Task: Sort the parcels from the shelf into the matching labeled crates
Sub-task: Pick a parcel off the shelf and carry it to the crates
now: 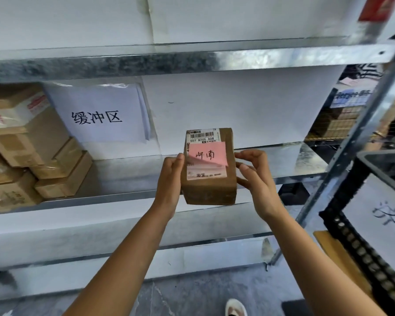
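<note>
Two bare forearms reach up from below, and between the left hand (169,179) and the right hand (258,179) is a brown parcel (210,185). Behind them a galvanised metal shelf (283,160) spans the view, backed by white board, with another level above and one below. A slanted upright post (351,137) closes its right end. At the far left of the shelf a heap of taped cardboard boxes (21,144) lies tilted, well apart from the parcel. Just beside it a paper sign (98,115) with handwritten characters leans on the backing. To the right a black crate (351,236) with a lattice wall carries a paper label (383,213). Grey floor (192,297) and a light shoe (236,307) show below.

The parcel is upright in front of the shelf's front edge. Both hands' fingers (249,153) are curled around its left and right sides, holding it. A shipping label (203,135) and a pink note (209,155) face the camera.
</note>
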Demonstrator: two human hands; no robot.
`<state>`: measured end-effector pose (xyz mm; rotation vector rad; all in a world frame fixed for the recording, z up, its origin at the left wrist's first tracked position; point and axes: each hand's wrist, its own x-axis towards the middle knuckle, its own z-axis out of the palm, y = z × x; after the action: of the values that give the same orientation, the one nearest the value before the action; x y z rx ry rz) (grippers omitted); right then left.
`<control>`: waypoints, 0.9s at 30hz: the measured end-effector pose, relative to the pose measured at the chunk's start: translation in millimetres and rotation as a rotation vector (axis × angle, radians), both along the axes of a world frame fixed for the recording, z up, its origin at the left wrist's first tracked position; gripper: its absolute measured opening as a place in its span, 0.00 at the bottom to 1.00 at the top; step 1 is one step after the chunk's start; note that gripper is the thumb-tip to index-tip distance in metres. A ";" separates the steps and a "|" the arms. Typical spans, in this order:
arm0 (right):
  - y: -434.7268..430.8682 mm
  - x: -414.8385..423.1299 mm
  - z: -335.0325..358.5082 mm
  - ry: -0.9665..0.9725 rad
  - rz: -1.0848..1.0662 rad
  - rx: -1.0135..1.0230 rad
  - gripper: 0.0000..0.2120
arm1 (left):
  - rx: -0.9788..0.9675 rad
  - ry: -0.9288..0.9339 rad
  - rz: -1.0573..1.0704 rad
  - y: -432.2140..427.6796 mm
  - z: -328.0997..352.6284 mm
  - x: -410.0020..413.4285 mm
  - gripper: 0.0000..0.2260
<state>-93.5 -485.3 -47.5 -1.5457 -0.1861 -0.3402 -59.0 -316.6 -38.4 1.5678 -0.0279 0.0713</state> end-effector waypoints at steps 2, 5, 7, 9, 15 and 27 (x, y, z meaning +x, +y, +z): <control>-8.7 -4.7 0.8 0.002 -0.075 -0.022 0.12 | -0.053 0.048 -0.043 -11.8 4.7 -0.1 0.18; -22.6 -14.3 0.7 0.000 -0.182 -0.089 0.14 | -0.032 0.075 -0.113 -33.4 11.2 -3.2 0.19; -33.3 -20.6 0.4 -0.003 -0.250 -0.162 0.18 | -0.006 0.075 -0.159 -48.4 12.9 -5.6 0.13; -45.9 -28.8 2.2 0.001 -0.297 -0.224 0.21 | 0.008 0.067 -0.217 -63.1 12.6 -6.6 0.13; -85.8 -63.3 12.5 0.010 -0.346 -0.203 0.24 | -0.017 -0.009 -0.432 -104.0 10.9 -6.3 0.18; -173.6 -142.0 34.8 0.126 -0.648 -0.246 0.26 | -0.007 -0.179 -0.873 -219.4 27.0 -31.9 0.20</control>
<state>-235.5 -658.9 -12.7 -1.8416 0.3977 -0.7464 -90.9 -536.0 -11.5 1.4213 -0.8409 -0.4734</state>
